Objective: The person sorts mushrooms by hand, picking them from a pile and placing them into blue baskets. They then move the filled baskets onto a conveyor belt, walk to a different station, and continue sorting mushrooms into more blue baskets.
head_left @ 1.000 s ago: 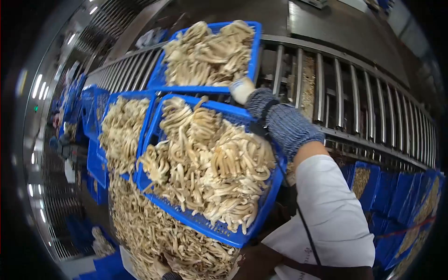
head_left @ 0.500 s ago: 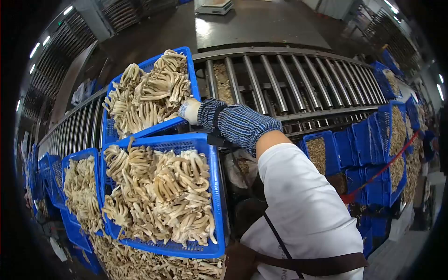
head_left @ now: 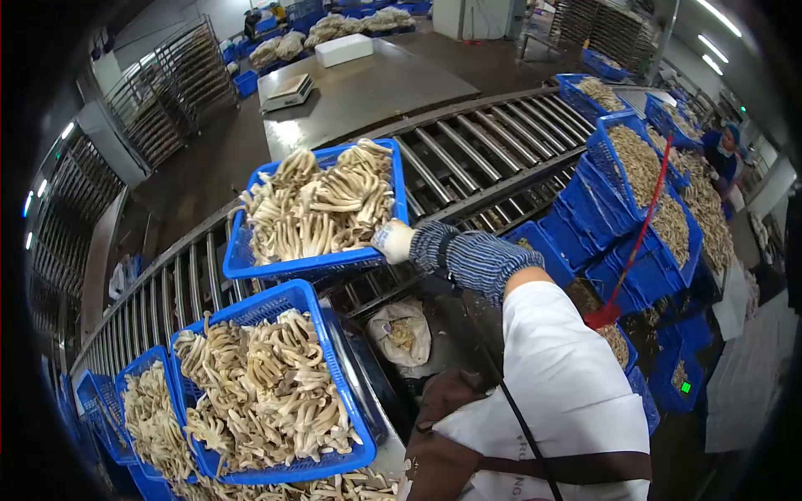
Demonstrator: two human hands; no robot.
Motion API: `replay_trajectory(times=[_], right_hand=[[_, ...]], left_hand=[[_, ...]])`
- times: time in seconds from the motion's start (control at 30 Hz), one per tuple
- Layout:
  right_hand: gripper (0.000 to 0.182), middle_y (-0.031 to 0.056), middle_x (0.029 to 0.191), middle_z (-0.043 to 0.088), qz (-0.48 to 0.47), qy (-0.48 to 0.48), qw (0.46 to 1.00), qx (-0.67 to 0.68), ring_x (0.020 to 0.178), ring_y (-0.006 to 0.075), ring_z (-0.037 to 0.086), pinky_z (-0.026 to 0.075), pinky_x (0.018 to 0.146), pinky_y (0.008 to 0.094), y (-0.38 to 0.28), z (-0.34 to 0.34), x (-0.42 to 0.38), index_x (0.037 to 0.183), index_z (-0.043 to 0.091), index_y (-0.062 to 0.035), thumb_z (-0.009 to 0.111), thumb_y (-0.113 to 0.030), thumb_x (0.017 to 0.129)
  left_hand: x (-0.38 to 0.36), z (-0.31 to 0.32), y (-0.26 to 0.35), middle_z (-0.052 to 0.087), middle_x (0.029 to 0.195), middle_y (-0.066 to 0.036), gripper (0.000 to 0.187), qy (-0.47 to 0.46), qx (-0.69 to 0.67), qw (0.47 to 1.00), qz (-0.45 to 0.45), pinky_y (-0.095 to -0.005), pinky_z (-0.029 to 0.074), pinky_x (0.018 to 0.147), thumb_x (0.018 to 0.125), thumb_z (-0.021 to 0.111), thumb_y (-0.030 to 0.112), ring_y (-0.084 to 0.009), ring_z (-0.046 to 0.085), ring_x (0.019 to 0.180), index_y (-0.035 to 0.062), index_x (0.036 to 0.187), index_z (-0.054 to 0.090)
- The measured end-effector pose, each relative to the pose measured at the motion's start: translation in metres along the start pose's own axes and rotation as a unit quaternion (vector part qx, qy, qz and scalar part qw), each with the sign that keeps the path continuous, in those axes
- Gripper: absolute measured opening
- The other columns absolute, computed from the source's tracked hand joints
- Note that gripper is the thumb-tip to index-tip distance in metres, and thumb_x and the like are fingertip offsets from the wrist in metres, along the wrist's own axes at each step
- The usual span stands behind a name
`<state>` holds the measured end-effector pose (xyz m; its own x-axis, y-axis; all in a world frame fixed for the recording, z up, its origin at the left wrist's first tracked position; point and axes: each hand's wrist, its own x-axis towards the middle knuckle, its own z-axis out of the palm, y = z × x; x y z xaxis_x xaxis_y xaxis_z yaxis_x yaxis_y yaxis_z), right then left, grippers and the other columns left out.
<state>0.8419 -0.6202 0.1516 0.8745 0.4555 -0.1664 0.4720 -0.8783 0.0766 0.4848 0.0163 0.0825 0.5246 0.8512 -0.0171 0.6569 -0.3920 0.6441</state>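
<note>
My right hand (head_left: 394, 242), in a pale glove under a blue checked sleeve, is closed on the near right corner of a blue basket (head_left: 292, 267). Long pale mushrooms (head_left: 342, 196) fill this basket, which rests on the roller conveyor. Nearer to me stands a second blue basket (head_left: 334, 367), heaped with mushrooms (head_left: 267, 384). My left hand is out of view.
The roller conveyor (head_left: 472, 150) curves across the scene. Behind it, a metal table (head_left: 376, 83) holds a scale (head_left: 286, 92) and a white box (head_left: 344, 50). Stacked blue baskets (head_left: 585, 204), a red-handled tool (head_left: 647, 225) and a person (head_left: 725, 159) are at right.
The view has shifted. My right hand still grips the basket, which now sits farther from the nearer basket, with a wider gap between them.
</note>
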Motion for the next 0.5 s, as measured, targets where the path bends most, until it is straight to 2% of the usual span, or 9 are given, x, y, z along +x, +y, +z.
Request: replay_trajectory(times=[0.07, 0.1, 0.13, 0.3, 0.5], right_hand=[[0.033, 0.0151, 0.094, 0.069, 0.025, -0.005, 0.999, 0.024, 0.09, 0.0323, 0.068, 0.053, 0.075, 0.0456, -0.001, -0.002, -0.035, 0.097, 0.069, -0.008, 0.069, -0.024, 0.068], [0.034, 0.0154, 0.093, 0.069, 0.022, 0.029, 0.999, 0.037, 0.089, 0.0333, 0.068, 0.053, 0.074, 0.0465, 0.001, 0.004, -0.047, 0.098, 0.068, -0.0078, 0.069, -0.025, 0.068], [0.031, 0.0143, 0.094, 0.071, 0.039, 0.035, 0.998, 0.033, 0.089, 0.0304, 0.069, 0.055, 0.077, 0.0433, 0.001, 0.006, -0.061, 0.096, 0.07, -0.0065, 0.067, -0.026, 0.071], [0.036, 0.0168, 0.09, 0.07, 0.066, 0.083, 0.991, 0.083, 0.086, 0.032, 0.069, 0.053, 0.079, 0.0454, 0.009, 0.027, -0.102, 0.098, 0.067, -0.0021, 0.063, -0.027, 0.072], [0.035, 0.0192, 0.084, 0.069, 0.1, 0.09, 0.98, 0.144, 0.081, 0.0344, 0.069, 0.053, 0.078, 0.0456, 0.034, 0.033, -0.131, 0.095, 0.066, 0.0004, 0.063, -0.026, 0.072]], left_hand=[[0.002, 0.0, 0.003, 0.053, 0.119, -0.021, 0.033, -0.005, 0.003, 1.0, 0.008, -0.0389, 0.044, 0.097, 0.093, 0.062, 0.017, -0.0297, 0.054, 0.113, -0.0028, 0.116, 0.052], [0.003, 0.001, 0.005, 0.053, 0.12, -0.021, 0.034, -0.005, 0.008, 1.0, 0.011, -0.0389, 0.044, 0.097, 0.093, 0.062, 0.018, -0.0297, 0.053, 0.114, -0.003, 0.117, 0.051], [0.003, 0.0, 0.007, 0.053, 0.121, -0.022, 0.035, -0.005, 0.009, 1.0, 0.013, -0.039, 0.043, 0.098, 0.093, 0.062, 0.018, -0.0298, 0.053, 0.115, -0.0031, 0.118, 0.051], [0.006, -0.007, 0.013, 0.052, 0.126, -0.023, 0.04, 0.01, 0.022, 1.0, 0.02, -0.0392, 0.042, 0.099, 0.092, 0.062, 0.018, -0.03, 0.052, 0.118, -0.0036, 0.123, 0.05], [0.01, -0.039, 0.024, 0.05, 0.131, -0.024, 0.047, 0.079, 0.047, 0.995, 0.045, -0.0394, 0.041, 0.101, 0.092, 0.063, 0.019, -0.0302, 0.051, 0.122, -0.0043, 0.13, 0.048]])
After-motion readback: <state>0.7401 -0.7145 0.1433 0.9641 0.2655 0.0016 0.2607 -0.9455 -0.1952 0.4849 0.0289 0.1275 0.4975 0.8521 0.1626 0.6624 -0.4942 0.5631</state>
